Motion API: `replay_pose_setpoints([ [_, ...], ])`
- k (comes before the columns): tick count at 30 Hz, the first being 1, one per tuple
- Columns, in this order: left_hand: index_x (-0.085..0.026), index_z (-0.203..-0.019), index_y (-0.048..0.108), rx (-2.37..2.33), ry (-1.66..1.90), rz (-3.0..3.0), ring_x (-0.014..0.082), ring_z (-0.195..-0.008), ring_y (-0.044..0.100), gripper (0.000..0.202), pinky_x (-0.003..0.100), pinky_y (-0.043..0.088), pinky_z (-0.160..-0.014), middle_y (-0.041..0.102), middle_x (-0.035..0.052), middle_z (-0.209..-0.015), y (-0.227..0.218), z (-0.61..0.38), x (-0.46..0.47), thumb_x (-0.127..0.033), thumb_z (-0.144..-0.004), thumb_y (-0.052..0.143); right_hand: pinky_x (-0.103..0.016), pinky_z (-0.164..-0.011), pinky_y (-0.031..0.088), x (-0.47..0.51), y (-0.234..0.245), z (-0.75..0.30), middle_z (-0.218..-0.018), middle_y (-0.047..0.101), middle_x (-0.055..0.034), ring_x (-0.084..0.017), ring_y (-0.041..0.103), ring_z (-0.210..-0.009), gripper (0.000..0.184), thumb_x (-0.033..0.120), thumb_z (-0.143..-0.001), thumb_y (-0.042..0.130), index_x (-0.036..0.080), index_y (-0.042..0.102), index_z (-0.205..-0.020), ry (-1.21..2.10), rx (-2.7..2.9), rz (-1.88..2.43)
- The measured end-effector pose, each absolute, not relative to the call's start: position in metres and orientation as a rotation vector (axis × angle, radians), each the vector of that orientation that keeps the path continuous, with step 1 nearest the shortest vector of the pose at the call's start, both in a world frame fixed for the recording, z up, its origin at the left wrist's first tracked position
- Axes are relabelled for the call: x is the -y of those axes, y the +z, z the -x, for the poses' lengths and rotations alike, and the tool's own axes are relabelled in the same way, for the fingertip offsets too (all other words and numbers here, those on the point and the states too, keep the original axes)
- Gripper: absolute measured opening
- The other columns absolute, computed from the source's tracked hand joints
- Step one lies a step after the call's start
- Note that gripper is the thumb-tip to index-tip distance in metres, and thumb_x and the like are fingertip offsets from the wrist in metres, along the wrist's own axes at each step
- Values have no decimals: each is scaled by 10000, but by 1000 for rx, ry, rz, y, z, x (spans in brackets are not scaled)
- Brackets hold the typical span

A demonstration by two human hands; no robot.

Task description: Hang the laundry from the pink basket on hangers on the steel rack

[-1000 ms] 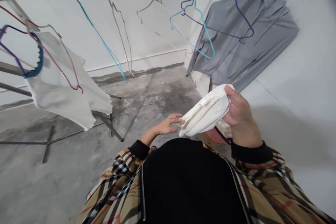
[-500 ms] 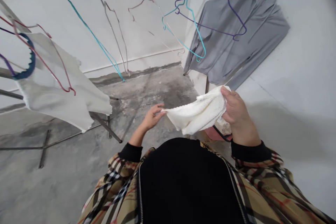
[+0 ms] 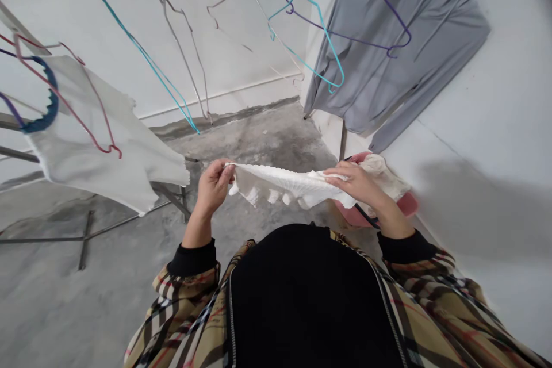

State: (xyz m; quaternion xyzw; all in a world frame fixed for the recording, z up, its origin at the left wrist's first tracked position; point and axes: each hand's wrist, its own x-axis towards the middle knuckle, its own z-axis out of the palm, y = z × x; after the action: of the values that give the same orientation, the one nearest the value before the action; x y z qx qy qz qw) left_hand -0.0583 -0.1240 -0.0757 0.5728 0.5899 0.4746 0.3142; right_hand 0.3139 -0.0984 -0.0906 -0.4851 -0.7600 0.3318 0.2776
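A white knitted cloth [image 3: 284,184] is stretched out between both hands in front of my chest. My left hand [image 3: 213,184] pinches its left corner with closed fingers. My right hand [image 3: 356,183] grips the cloth's right part, just above a pink basin [image 3: 403,205] that holds more pale laundry. Small scalloped bits of the cloth's edge hang down between the hands.
Empty wire hangers, teal [image 3: 319,17], purple [image 3: 379,0] and bare metal [image 3: 181,40], hang from a rail overhead. A grey long-sleeved shirt [image 3: 388,52] hangs at the right, a white garment [image 3: 99,138] on a red hanger at the left. A metal rack frame [image 3: 86,230] stands on the concrete floor.
My left hand took hold of the cloth's free corner and pulled it left. My right hand came down, and the bunched cloth is now spread out flat between both hands.
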Motion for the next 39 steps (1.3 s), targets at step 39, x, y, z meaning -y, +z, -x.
replay_pose_setpoints([
  [39, -169, -850, 625, -738, 1114, -819, 117, -668, 615, 307, 232, 489, -624, 685, 24, -847, -80, -23, 114, -422, -737, 758, -419, -1133, 309, 117, -101, -211, -1469, 409, -115, -236, 345, -1393, 602, 472, -868, 598, 247, 426, -1400, 1060, 1835, 853],
])
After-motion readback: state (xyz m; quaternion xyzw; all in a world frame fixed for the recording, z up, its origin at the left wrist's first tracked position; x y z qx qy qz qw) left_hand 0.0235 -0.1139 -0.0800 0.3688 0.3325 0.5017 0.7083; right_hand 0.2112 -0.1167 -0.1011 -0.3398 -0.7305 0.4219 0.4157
